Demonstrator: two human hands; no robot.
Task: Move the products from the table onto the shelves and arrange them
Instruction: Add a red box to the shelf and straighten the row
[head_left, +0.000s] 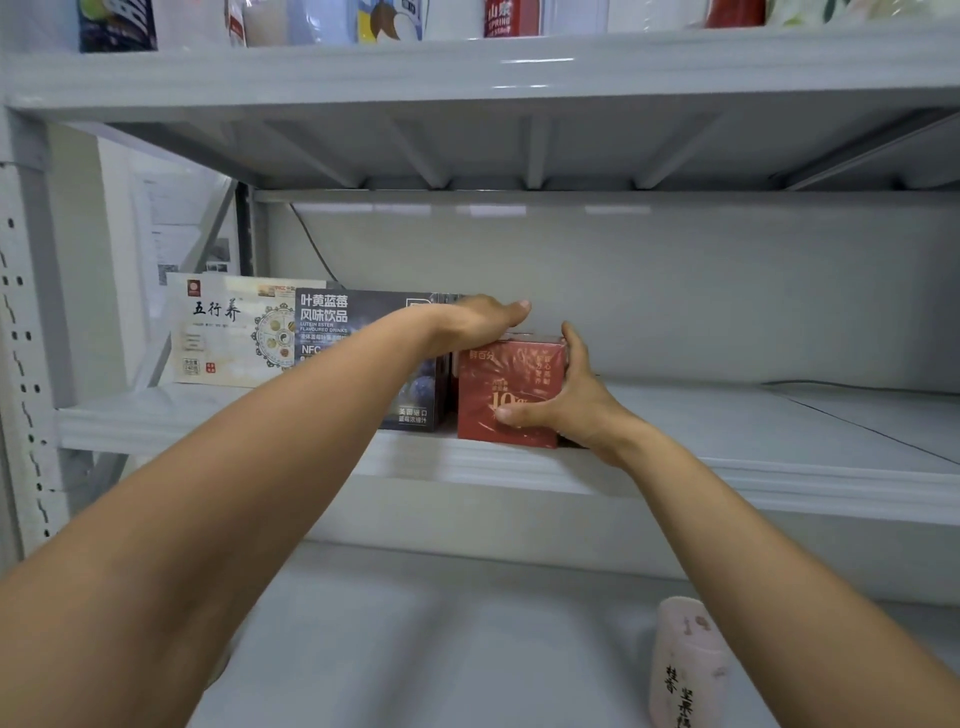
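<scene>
A red box (498, 384) stands on the middle shelf (727, 415), right beside a dark blueberry drink box (353, 322). My right hand (566, 400) wraps the red box's right side, thumb across its front. My left hand (478, 319) lies flat on top, over the red box's upper left edge and the dark box's top corner. A cream box with black characters (223, 332) stands at the far left of the same shelf. My left forearm hides much of the dark box's front.
The middle shelf stretches bare to the right of the red box. The upper shelf (467, 67) carries several packs and bottles. On the lower shelf, a pale pink cylindrical pack (685, 665) stands near my right forearm. A perforated upright (26, 364) runs down the left.
</scene>
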